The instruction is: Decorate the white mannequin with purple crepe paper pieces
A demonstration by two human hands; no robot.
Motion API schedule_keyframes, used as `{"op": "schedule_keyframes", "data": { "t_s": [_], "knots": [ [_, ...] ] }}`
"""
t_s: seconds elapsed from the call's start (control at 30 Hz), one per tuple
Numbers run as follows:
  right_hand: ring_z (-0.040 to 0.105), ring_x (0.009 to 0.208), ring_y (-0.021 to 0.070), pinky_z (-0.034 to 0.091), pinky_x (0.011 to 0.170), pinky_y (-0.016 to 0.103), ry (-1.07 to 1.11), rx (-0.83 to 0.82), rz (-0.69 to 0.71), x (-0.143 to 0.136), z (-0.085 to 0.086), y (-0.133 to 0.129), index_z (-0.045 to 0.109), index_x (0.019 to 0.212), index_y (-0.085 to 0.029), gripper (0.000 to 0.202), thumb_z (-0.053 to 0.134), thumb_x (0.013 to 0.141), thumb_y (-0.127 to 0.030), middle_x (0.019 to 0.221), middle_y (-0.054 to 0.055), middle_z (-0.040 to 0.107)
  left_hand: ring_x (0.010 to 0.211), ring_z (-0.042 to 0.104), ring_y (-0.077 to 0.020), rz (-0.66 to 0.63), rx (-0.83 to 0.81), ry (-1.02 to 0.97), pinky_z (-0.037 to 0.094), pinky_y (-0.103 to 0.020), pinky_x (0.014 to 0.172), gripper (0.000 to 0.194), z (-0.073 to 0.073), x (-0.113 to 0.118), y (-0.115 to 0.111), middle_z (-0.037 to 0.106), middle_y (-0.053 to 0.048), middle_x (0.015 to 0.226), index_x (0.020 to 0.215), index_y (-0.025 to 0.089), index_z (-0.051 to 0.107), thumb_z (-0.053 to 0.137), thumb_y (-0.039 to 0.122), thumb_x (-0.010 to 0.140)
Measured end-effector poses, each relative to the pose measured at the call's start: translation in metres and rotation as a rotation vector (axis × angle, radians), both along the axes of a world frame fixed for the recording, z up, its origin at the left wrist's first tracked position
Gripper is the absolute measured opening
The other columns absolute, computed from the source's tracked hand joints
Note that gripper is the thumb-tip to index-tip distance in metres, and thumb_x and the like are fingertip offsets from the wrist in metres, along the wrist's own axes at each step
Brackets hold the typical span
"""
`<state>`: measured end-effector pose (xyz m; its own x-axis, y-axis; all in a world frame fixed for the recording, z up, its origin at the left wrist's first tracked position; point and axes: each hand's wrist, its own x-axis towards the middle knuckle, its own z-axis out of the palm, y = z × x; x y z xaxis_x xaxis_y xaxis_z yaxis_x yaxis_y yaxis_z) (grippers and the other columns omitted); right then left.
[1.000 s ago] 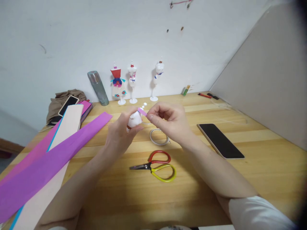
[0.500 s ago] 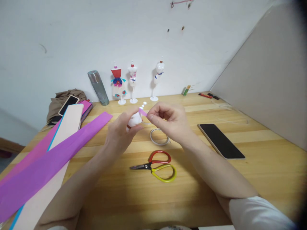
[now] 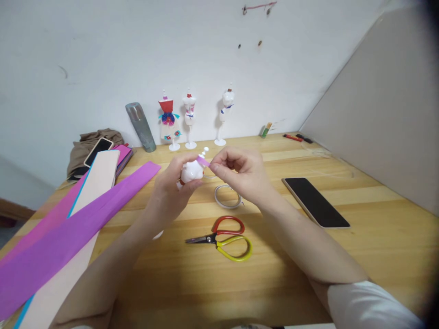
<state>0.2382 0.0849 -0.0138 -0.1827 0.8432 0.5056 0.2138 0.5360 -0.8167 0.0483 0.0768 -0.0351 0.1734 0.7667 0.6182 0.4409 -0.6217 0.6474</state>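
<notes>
My left hand (image 3: 170, 183) is closed around a small white dress-form mannequin (image 3: 192, 171), its neck tilted toward the upper right. A narrow purple paper strip (image 3: 203, 161) runs from the mannequin's neck to my right hand (image 3: 242, 173), whose thumb and forefinger pinch the free end. Something brown shows low on the mannequin, beside my left thumb; its lower part is mostly hidden by the hand. Below the hands, a pair of scissors (image 3: 210, 238) with one red and one yellow handle lies on the table. Between them sits a roll of white tape (image 3: 228, 196).
Three dressed mannequins (image 3: 190, 114) stand along the wall, beside a grey flask (image 3: 141, 128). Long purple paper (image 3: 78, 237) and pale paper (image 3: 99, 176) cover the left side. A black phone (image 3: 315, 202) lies at right; another phone (image 3: 98, 151) rests on brown cloth (image 3: 78, 157).
The mannequin has turned slightly in my left hand, and its white base edge now shows below my left wrist. My right hand still pinches the purple strip, almost unmoved.
</notes>
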Motion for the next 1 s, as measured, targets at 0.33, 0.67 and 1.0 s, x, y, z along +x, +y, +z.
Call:
{"op": "schedule_keyframes", "data": {
  "t_s": [0.33,0.67,1.0],
  "knots": [
    [0.044,0.056,0.0117,0.034,0.054,0.029,-0.005,0.018,-0.006,0.000,0.002,0.000,0.059,0.068,-0.021,0.017,0.067,0.082,-0.026,0.060,-0.002,0.054,0.075,0.072,-0.0183,-0.218,-0.227,-0.185,0.059,-0.029,0.065,0.041,0.010,-0.002,-0.002,0.074,-0.005,0.095,0.114,0.023,0.058,0.078,0.035,0.080],
    [0.045,0.056,0.0104,0.035,0.053,0.027,0.043,-0.010,0.045,0.002,0.002,0.003,0.061,0.070,-0.019,0.016,0.068,0.081,-0.029,0.062,-0.002,0.056,0.067,0.073,-0.0170,-0.477,-0.442,-0.358,0.056,-0.024,0.056,0.046,0.018,-0.003,-0.004,0.073,-0.003,0.091,0.112,0.022,0.055,0.083,0.037,0.079],
    [0.045,0.054,0.0087,0.036,0.050,0.024,0.178,-0.147,0.268,0.004,0.001,0.008,0.061,0.074,-0.020,0.029,0.077,0.077,-0.043,0.061,-0.003,0.055,0.071,0.077,-0.0192,-0.796,-0.745,-0.547,0.055,-0.020,0.052,0.045,0.016,-0.008,-0.004,0.075,-0.003,0.095,0.117,0.024,0.054,0.082,0.029,0.082]
  ]
}}
